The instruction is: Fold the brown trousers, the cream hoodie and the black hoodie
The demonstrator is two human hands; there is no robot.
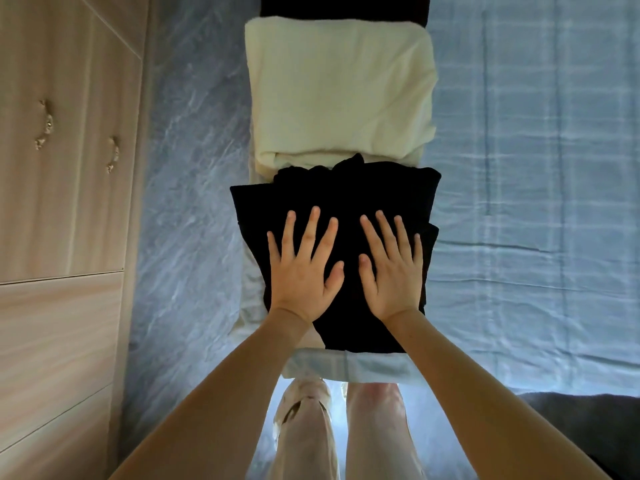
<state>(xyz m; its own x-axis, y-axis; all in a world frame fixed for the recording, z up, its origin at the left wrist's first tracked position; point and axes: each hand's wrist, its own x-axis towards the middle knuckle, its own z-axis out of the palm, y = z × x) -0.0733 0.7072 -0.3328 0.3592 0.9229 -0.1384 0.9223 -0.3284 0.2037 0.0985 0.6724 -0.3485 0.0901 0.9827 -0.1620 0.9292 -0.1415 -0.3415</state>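
The black hoodie (346,199) lies folded into a compact block at the near edge of the bed. My left hand (303,268) and my right hand (393,268) both press flat on top of it, side by side, fingers straight and spread. Just beyond it sits the cream hoodie (339,91), folded into a rectangle. A dark garment (343,6) shows at the top edge behind the cream one; its colour is too dark to tell.
The clothes lie on a bed with a blue checked sheet (533,168) stretching to the right. A wooden wardrobe (62,168) with metal handles stands at the left, across a marbled floor strip (194,168). My legs (346,427) stand at the bed's near edge.
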